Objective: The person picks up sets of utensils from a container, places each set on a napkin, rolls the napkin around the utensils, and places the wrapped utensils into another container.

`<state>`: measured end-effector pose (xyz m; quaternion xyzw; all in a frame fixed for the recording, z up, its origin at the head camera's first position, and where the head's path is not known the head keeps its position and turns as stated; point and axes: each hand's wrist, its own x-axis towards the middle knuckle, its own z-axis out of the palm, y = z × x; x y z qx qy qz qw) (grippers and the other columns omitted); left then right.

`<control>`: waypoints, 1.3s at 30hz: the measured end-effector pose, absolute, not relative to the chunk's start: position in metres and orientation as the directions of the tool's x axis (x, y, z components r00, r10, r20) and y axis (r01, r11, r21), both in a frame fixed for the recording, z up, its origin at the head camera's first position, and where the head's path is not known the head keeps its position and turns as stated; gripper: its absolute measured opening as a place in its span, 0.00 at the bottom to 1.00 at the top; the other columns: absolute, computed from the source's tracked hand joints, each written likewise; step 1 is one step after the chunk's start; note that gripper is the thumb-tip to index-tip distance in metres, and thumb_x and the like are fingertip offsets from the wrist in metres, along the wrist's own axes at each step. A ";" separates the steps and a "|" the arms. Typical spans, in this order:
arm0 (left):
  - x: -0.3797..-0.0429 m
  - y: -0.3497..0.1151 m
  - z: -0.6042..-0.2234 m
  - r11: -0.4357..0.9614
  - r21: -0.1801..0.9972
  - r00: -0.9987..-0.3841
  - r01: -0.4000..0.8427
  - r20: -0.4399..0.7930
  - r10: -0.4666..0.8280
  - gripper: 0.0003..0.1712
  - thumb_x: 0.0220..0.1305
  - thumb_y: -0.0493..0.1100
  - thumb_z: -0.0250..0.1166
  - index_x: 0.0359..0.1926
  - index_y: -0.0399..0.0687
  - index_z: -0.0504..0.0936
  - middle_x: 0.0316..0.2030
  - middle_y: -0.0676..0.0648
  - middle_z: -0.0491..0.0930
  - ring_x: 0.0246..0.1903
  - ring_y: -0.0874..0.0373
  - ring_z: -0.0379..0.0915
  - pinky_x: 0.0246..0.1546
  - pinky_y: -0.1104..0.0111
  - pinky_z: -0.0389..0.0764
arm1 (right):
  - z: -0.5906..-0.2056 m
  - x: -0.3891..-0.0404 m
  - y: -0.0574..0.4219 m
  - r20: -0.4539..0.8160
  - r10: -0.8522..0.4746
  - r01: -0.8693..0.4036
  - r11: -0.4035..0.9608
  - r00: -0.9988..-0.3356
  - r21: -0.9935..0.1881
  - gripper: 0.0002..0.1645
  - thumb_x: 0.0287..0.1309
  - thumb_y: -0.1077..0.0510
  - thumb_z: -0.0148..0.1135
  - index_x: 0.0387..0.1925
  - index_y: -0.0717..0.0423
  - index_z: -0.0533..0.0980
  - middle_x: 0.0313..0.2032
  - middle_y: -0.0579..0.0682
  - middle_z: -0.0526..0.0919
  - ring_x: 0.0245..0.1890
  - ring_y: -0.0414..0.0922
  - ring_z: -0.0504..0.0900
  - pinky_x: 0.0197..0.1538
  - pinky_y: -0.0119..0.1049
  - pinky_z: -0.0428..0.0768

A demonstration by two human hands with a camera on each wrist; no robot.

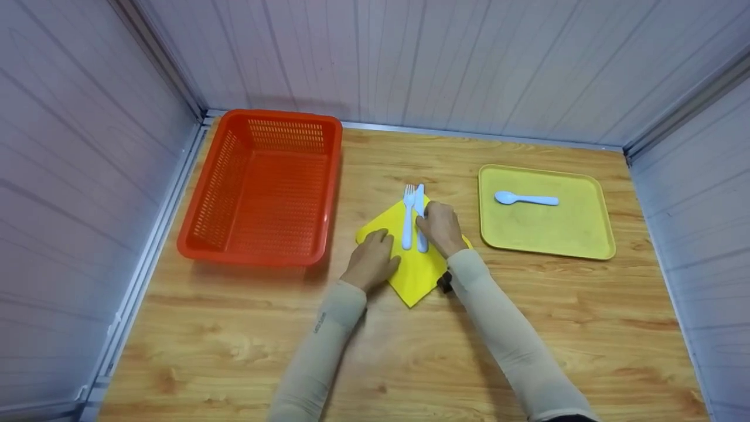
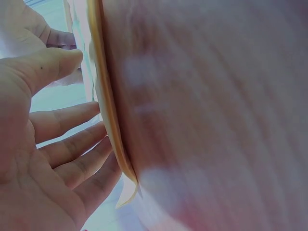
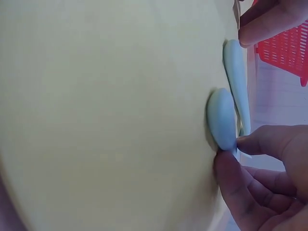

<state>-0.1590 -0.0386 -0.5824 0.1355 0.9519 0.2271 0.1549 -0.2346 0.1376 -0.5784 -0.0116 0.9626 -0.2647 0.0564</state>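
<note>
A yellow napkin (image 1: 413,281) lies on the table, turned with one corner toward the person. On it a light-coloured plastic fork (image 1: 407,228) and a matching knife (image 1: 419,196) lie side by side, their ends reaching past the far edge. My right hand (image 1: 440,227) pinches the knife between thumb and fingers; its handle (image 3: 221,118) shows close up in the right wrist view. My left hand (image 1: 372,261) rests on the napkin's left part, and in the left wrist view its extended fingers (image 2: 72,144) touch the napkin edge (image 2: 109,106).
An orange-red plastic basket (image 1: 326,228) stands at the back left. To the right, a yellow tray (image 1: 539,234) holds a light-coloured spoon (image 1: 527,199). Pale panel walls (image 1: 410,64) enclose the wooden table (image 1: 387,363) at the back and both sides.
</note>
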 end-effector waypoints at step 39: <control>-0.165 -0.001 -0.564 0.825 0.462 -0.907 0.326 -0.094 0.411 0.31 0.72 0.50 0.60 0.69 0.37 0.70 0.70 0.39 0.65 0.70 0.48 0.59 0.68 0.58 0.63 | -0.552 -0.232 0.199 -0.015 -0.110 -0.091 0.891 -0.994 -0.446 0.15 0.65 0.58 0.57 0.47 0.63 0.81 0.40 0.57 0.85 0.38 0.52 0.83 0.40 0.47 0.82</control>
